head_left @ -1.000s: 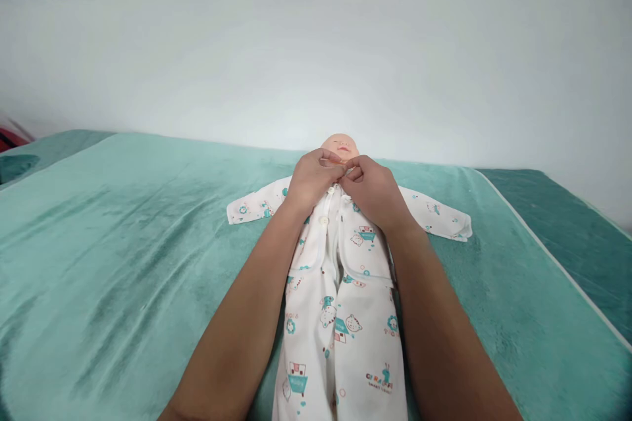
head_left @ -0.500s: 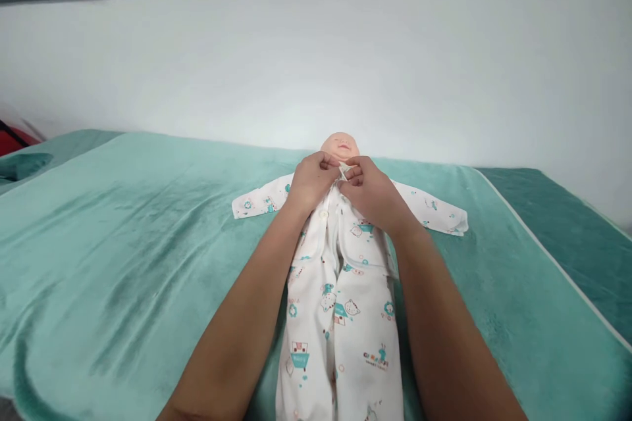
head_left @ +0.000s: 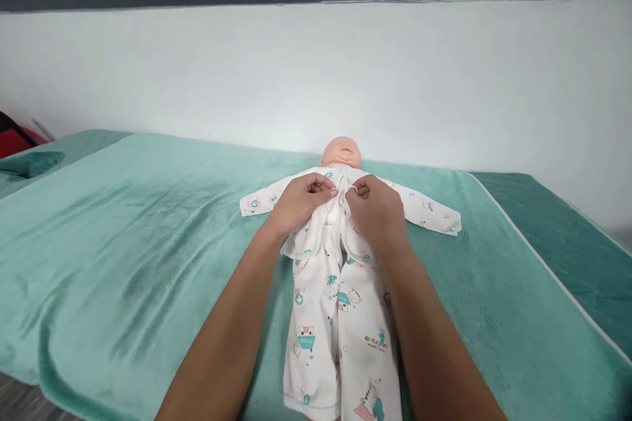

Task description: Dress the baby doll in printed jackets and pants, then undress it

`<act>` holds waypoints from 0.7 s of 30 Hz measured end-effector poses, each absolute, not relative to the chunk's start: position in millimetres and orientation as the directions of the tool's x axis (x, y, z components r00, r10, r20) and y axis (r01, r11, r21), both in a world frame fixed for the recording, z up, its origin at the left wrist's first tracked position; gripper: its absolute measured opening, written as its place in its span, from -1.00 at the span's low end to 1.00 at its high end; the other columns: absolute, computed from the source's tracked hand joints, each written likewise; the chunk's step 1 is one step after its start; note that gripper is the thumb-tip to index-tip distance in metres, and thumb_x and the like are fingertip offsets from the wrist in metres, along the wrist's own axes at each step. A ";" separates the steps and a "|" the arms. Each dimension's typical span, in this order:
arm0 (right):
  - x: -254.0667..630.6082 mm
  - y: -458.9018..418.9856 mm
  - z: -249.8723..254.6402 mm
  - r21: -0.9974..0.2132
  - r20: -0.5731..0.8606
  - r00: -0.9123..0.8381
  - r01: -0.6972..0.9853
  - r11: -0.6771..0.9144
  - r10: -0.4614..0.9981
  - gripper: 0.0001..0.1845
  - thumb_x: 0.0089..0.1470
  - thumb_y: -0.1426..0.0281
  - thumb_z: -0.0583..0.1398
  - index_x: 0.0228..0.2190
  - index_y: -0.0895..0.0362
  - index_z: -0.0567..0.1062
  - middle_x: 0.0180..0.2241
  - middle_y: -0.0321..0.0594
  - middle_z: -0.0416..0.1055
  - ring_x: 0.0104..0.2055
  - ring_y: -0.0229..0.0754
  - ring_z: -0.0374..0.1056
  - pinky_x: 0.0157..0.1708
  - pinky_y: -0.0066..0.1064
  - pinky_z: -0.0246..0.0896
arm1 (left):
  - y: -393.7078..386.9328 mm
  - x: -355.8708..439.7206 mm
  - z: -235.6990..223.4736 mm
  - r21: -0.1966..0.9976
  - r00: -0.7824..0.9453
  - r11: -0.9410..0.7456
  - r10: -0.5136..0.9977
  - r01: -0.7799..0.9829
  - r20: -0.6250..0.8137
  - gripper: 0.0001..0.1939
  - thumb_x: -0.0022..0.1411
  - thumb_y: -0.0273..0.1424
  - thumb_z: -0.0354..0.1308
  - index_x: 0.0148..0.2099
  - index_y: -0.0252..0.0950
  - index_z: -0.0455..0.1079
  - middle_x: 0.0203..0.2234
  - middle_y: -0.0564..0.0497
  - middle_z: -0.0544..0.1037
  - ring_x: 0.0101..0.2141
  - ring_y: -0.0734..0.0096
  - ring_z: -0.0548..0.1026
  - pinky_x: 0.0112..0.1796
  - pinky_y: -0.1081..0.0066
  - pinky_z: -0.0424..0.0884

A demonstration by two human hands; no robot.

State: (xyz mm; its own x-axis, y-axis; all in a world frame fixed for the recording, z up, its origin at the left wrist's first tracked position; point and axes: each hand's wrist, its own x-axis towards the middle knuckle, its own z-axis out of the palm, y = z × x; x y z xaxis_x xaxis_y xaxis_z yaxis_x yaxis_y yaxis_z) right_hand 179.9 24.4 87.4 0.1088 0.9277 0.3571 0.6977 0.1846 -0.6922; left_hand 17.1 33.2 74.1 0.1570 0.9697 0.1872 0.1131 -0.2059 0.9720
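A baby doll [head_left: 342, 152] lies on its back with its head toward the wall. It wears a white printed jacket [head_left: 429, 208] and white printed trousers [head_left: 316, 322]. Both sleeves stretch out sideways. At the chest, my left hand [head_left: 307, 197] pinches the jacket's left front edge between thumb and fingers. Opposite it, my right hand [head_left: 376, 207] is closed on the other front edge. A narrow gap separates the two hands, and the fronts meet near the neck. Below my left hand a pale button [head_left: 324, 212] shows on the jacket edge.
A light green plush blanket [head_left: 148, 230] with wrinkles on its left side covers the bed. Darker green cloth [head_left: 557, 237] lies at the right. A white wall [head_left: 316, 72] rises behind the doll's head. Something red and black [head_left: 14, 138] stands at the far left.
Both my hands have moved from the doll's neck down to its chest and slightly apart. The collar is now uncovered. The view has tilted up a little.
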 end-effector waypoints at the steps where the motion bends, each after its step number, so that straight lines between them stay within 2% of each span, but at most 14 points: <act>1: 183.7 25.7 91.3 -0.739 0.303 0.100 0.653 0.167 0.948 -0.95 -0.01 0.42 0.15 -0.49 0.06 0.40 -0.47 -0.24 0.44 -0.40 -0.14 0.28 -0.34 -0.30 0.11 | 34.6 15.8 74.1 0.971 0.163 -0.205 0.969 0.124 0.183 -0.79 0.14 -0.26 0.28 -0.25 -0.29 0.48 -0.38 0.04 0.50 -0.38 0.49 0.38 -0.30 0.45 0.28; 4: 192.0 26.8 102.3 -0.859 0.129 0.081 0.508 0.070 0.988 -0.93 -0.07 0.40 0.18 -0.55 0.06 0.43 -0.56 -0.31 0.40 -0.51 -0.22 0.22 -0.46 -0.35 0.07 | 37.6 13.5 76.0 0.962 0.166 -0.209 0.969 0.174 0.181 -0.84 0.16 -0.29 0.26 -0.28 -0.29 0.47 -0.42 0.06 0.48 -0.40 0.50 0.36 -0.34 0.45 0.25; 6: 192.5 25.9 106.7 -0.921 0.051 0.064 0.388 0.022 0.997 -0.92 -0.08 0.38 0.21 -0.56 0.08 0.44 -0.59 -0.32 0.38 -0.55 -0.26 0.19 -0.53 -0.38 0.04 | 37.0 16.2 80.0 0.967 0.137 -0.216 0.971 0.135 0.197 -0.85 0.16 -0.31 0.26 -0.29 -0.29 0.46 -0.43 0.06 0.47 -0.41 0.51 0.36 -0.35 0.46 0.25; 11: 184.0 25.8 103.9 -0.990 0.050 0.012 0.133 0.048 0.999 -0.92 -0.13 0.38 0.23 -0.58 0.11 0.44 -0.64 -0.35 0.32 -0.59 -0.33 0.14 -0.60 -0.46 0.00 | 27.9 40.2 94.5 0.977 0.038 -0.182 0.982 -0.110 0.187 -0.88 0.16 -0.35 0.25 -0.36 -0.30 0.42 -0.53 0.07 0.44 -0.48 0.53 0.35 -0.42 0.48 0.26; 14: 185.5 28.2 96.8 -0.999 0.015 0.002 -0.040 0.015 1.000 -0.91 -0.14 0.37 0.26 -0.55 0.12 0.44 -0.66 -0.41 0.23 -0.64 -0.38 0.05 -0.66 -0.49 -0.12 | 24.6 51.2 95.7 0.987 0.001 -0.132 0.991 -0.095 0.133 -0.88 0.15 -0.37 0.26 -0.38 -0.29 0.43 -0.57 0.09 0.43 -0.54 0.55 0.32 -0.46 0.48 0.23; 16: 189.0 29.6 92.5 -0.991 -0.009 -0.025 -0.134 -0.012 1.000 -0.87 -0.14 0.34 0.29 -0.49 0.12 0.47 -0.65 -0.43 0.23 -0.64 -0.39 0.06 -0.67 -0.50 -0.13 | 25.3 52.4 92.8 0.989 0.013 -0.121 0.992 -0.089 0.123 -0.88 0.13 -0.35 0.28 -0.38 -0.29 0.45 -0.57 0.08 0.46 -0.55 0.56 0.32 -0.46 0.47 0.23; 18: 191.3 30.3 89.2 -0.990 -0.001 -0.036 -0.143 -0.006 0.999 -0.84 -0.14 0.33 0.32 -0.47 0.12 0.49 -0.64 -0.42 0.27 -0.62 -0.39 0.11 -0.65 -0.52 -0.06 | 27.0 49.9 89.4 0.987 0.027 -0.119 0.992 -0.110 0.122 -0.87 0.12 -0.35 0.30 -0.37 -0.30 0.48 -0.56 0.07 0.48 -0.54 0.57 0.35 -0.45 0.47 0.26; 21: 190.5 29.6 86.5 -0.997 0.031 -0.003 -0.070 0.031 1.000 -0.85 -0.10 0.32 0.32 -0.46 0.12 0.50 -0.63 -0.39 0.33 -0.60 -0.37 0.17 -0.62 -0.52 0.02 | 29.4 44.0 86.1 0.981 0.039 -0.091 0.994 -0.174 0.099 -0.88 0.09 -0.36 0.32 -0.36 -0.32 0.50 -0.55 0.05 0.51 -0.51 0.56 0.39 -0.43 0.48 0.29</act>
